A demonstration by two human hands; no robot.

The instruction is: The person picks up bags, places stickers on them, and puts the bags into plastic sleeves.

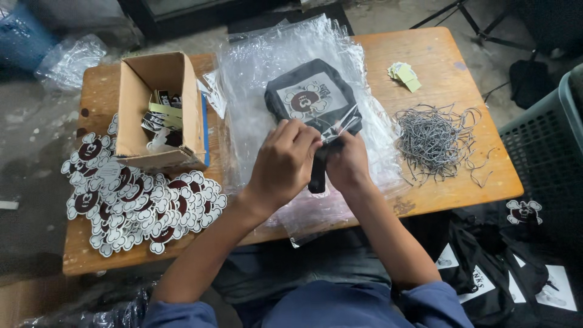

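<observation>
Bagging a folded black garment (313, 97) at mid-table: left hand (282, 164) curled, fingertips pinching the flap of a clear bag (267, 61); right hand (347, 164) closed on the flap's other end – likely the sealing step, calling for a flat, even press. Left – an open brown box (159, 115) of yellow-and-black tags, beside a heap of flower-edged maroon-and-white cutouts (130, 200). Right – a grey tangle of strings (434, 140), small pale-yellow labels (404, 76) behind.

Cardboard box (159, 109) left, folded garment (313, 97) on plastic bags (267, 54) centre, string pile (434, 140) right.
</observation>
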